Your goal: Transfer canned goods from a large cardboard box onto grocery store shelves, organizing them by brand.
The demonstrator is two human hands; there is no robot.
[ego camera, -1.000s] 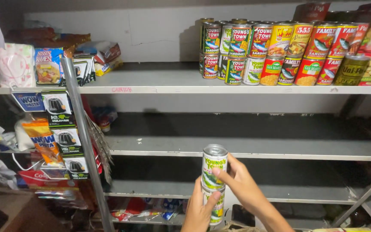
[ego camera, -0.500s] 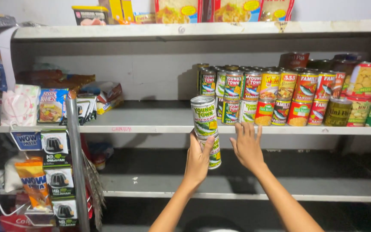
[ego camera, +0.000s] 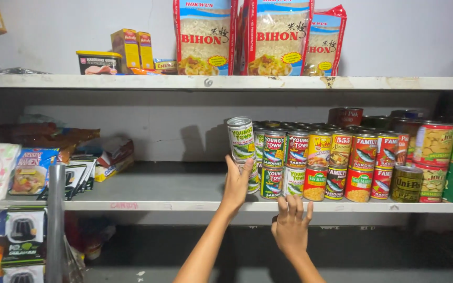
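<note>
My left hand (ego camera: pixel 236 184) grips a stack of two tins at the left end of the middle shelf (ego camera: pixel 158 205). The upper tin (ego camera: pixel 240 138), white and green with a fish picture, stands clear above my fingers. The lower tin (ego camera: pixel 254 179) is mostly hidden behind my hand. The stack is right beside a two-high row of stacked tins (ego camera: pixel 331 163) with green, yellow and red labels. My right hand (ego camera: pixel 291 226) is lower, fingers spread, its tips at the shelf's front edge, holding nothing.
Larger tins (ego camera: pixel 435 157) stand at the shelf's right end. Flat packets and boxes (ego camera: pixel 74 170) lie at its left. The top shelf (ego camera: pixel 237 83) carries noodle bags (ego camera: pixel 205 36) and small boxes (ego camera: pixel 127 48). A metal post (ego camera: pixel 56 220) rises at lower left.
Both hands rose with the stacked tins from the lower shelf to the middle shelf. My right hand has let go and dropped to the shelf edge. The view tilted upward.
</note>
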